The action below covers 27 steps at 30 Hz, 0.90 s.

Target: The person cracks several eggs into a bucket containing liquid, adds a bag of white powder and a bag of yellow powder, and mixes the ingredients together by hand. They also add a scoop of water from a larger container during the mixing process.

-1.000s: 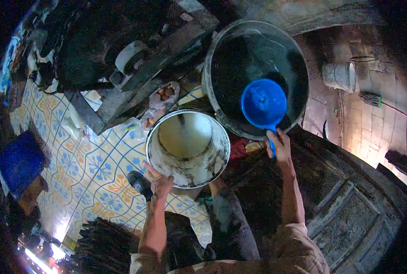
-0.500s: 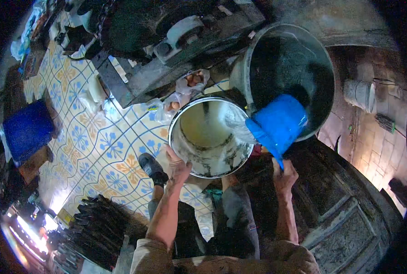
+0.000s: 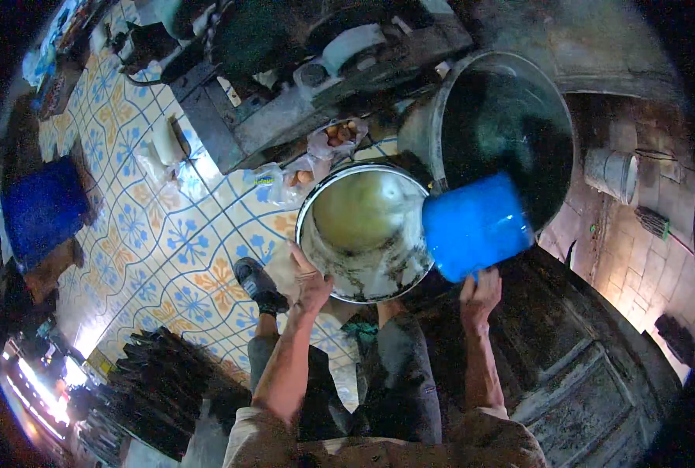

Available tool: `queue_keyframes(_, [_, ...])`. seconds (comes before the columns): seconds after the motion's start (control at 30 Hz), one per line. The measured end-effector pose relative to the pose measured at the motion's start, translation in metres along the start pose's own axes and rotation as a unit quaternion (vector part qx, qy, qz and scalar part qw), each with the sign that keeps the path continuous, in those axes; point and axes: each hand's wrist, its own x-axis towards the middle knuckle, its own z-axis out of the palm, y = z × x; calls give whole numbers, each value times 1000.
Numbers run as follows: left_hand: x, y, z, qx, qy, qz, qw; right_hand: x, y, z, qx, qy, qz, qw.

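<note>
My left hand (image 3: 308, 288) grips the near-left rim of a round pale bucket (image 3: 396, 277), which is stained dark inside and has cloudy yellowish liquid in it. My right hand (image 3: 481, 296) is closed on the handle of a blue plastic dipper (image 3: 476, 222), tipped toward the bucket with its underside turned up and its mouth at the bucket's right rim. Behind the dipper stands a large grey tub (image 3: 566, 156) with a dark interior.
Plastic bags of eggs (image 3: 338, 134) lie beside a dark low counter (image 3: 269, 109). A blue square object (image 3: 39, 207) is at the left, dark stacked sticks (image 3: 148, 366) at lower left. A small pail (image 3: 609, 175) and brush (image 3: 652, 222) lie right, beyond a dark slab (image 3: 574, 382).
The blue dipper has moved from over the tub to the bucket's rim and tipped over; water streamed from it half a second ago. Its stream has mostly ended. My left hand stayed on the bucket.
</note>
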Motion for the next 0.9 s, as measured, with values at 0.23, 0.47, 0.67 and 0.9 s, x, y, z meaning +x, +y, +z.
queue_keyframes(0.23, [0, -10, 10, -68, 15, 0, 998, 89, 35, 16, 104, 16, 182, 978])
queue_keyframes(0.47, [-3, -16, 8, -49, 23, 38, 998, 90, -13, 26, 76, 50, 18, 996])
queue_keyframes(0.67, [-7, -25, 15, -55, 75, 105, 990, 45, -71, 73, 80, -69, 54, 993])
queue_keyframes(0.9, [4, -18, -3, -78, 43, -62, 994, 29, -26, 115, 127, 0, 202, 971])
